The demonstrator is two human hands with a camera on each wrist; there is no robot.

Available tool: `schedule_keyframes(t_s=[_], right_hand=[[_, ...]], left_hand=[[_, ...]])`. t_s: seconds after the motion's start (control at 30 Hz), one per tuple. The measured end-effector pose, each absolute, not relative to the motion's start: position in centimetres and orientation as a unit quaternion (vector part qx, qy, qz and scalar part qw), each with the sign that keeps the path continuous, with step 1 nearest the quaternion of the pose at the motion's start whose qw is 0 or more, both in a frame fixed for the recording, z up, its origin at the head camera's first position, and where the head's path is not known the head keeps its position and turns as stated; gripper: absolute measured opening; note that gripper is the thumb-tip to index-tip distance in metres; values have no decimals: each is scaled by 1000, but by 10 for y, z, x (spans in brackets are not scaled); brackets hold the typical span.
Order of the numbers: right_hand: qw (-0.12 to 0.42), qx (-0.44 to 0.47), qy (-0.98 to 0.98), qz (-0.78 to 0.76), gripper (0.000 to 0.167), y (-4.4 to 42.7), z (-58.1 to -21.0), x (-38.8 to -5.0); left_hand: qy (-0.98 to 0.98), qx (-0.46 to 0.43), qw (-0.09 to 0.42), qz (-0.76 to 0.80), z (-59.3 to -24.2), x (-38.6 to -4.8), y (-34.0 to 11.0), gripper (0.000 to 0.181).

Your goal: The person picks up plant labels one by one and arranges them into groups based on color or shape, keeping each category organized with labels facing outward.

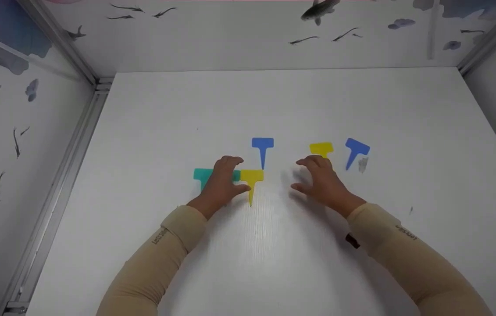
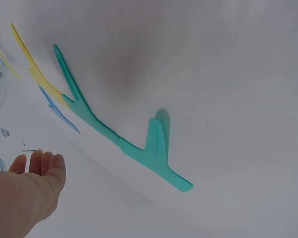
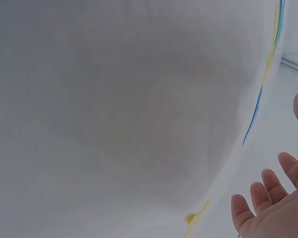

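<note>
My left hand hovers over T-shaped plant labels, its fingers loosely bent and nothing held. Beneath it lie a teal label and a second teal label, partly hidden in the head view. The left wrist view shows both, heads end to end. A yellow label adjoins them on the right, its stem pointing toward me. Just beyond is a blue label. With fingers spread and empty, my right hand hangs in front of another yellow label and covers its stem.
Right of the right hand lies a tilted blue label, beside a small grey mark on the white table. White panels with painted fish border the table at the back and left. Metal rails run along the left edge.
</note>
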State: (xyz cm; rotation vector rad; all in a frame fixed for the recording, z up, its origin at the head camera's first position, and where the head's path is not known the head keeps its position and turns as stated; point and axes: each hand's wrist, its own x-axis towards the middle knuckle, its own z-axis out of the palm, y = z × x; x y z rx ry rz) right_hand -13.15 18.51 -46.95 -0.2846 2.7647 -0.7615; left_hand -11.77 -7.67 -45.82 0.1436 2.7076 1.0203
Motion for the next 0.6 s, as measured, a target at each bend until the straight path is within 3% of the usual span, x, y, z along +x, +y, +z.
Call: schedule_keyframes(t_s=[0.6], right_hand=[[133,-89,944,-287,63,207,-470,-132]], left_hand=[[932,70,150,323,-463,-103,-75,57]])
